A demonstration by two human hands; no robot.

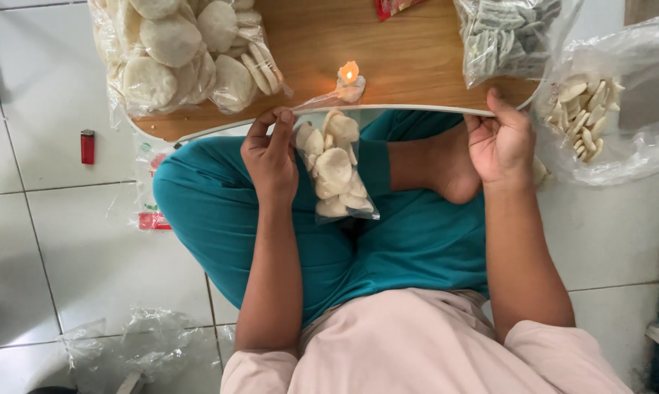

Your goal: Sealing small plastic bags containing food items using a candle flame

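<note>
Left hand point(270, 157) pinches a small cracker bag point(335, 168) at frame centre, its neck toward the candle flame point(349, 71) for sealing; right hand point(501, 142) clasps the counter point(410, 51) edge.

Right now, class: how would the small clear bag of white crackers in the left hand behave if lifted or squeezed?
The small bag probably feels light, as its crackers look thin and airy. Its thin film hangs limp from the left hand, so it is likely floppy. Squeezing would probably snap the crackers.

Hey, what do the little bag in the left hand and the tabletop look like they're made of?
Small bag: thin clear plastic film, glossy and wrinkled, white crackers showing through. Tabletop: apparently wood or wood-look laminate, smooth, brown grain with a pale edge band.
</note>
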